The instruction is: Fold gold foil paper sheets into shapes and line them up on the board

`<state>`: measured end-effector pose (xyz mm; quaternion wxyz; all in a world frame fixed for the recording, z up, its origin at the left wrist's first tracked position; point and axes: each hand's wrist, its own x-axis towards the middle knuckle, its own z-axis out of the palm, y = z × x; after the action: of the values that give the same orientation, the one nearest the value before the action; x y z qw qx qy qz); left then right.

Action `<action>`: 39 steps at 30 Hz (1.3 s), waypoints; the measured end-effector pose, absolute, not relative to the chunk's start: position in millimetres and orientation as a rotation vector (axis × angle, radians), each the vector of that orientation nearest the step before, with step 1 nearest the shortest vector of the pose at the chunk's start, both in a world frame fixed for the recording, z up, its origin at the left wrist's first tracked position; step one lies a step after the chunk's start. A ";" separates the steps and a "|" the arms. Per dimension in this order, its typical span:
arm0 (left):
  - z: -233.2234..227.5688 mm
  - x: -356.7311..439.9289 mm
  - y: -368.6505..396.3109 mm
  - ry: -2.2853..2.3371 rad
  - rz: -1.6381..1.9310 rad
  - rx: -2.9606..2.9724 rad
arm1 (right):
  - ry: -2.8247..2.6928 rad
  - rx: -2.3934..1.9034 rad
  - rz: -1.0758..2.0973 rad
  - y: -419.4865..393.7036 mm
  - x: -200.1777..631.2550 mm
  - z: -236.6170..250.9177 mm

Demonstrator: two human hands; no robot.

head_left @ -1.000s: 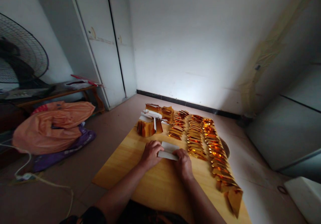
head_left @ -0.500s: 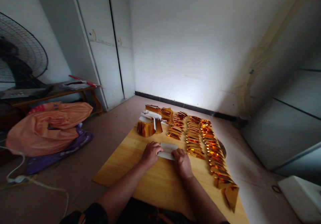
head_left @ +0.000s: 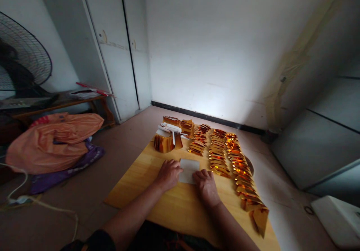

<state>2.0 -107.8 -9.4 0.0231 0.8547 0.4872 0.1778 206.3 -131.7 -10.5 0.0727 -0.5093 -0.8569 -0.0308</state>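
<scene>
A small pale grey sheet of paper (head_left: pixel 189 173) lies flat on the wooden board (head_left: pixel 135 179) in front of me. My left hand (head_left: pixel 169 174) is at its left edge, with the thumb and bent fingers closed on the paper. At the right edge, my right hand (head_left: pixel 207 185) has its curled fingers on the sheet, the thumb mostly hidden. Beyond my hands stand a stack of gold sheets (head_left: pixel 164 144) and rolled white paper strips (head_left: pixel 171 127). Rows of folded shiny gold papers (head_left: pixel 218 153) run along the right side.
A longer gold row (head_left: pixel 243 176) follows the board's right edge. On the floor to the left lie an orange bag (head_left: pixel 53 142) and a white cable (head_left: pixel 50 209). A black fan (head_left: pixel 25 56) stands by a low bench. A white box (head_left: pixel 336 221) sits at the right.
The paper was creased with raised edges and now lies flatter, showing more of its surface. Both hands have shifted slightly toward me, still at its two sides.
</scene>
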 end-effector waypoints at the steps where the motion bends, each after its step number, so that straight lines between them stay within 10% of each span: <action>1: -5.7 6.1 -109.8 1.552 0.542 2.641 | -2.581 -1.548 -0.080 -131.4 205.0 -8.5; 39: -19.6 24.1 -111.3 1.666 0.674 2.538 | -2.538 -1.615 0.039 -99.9 185.7 5.9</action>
<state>24.1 -111.3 -19.6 0.0158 0.8160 0.5356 0.2168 185.7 -99.9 5.9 0.0665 -0.5357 -0.8417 0.0130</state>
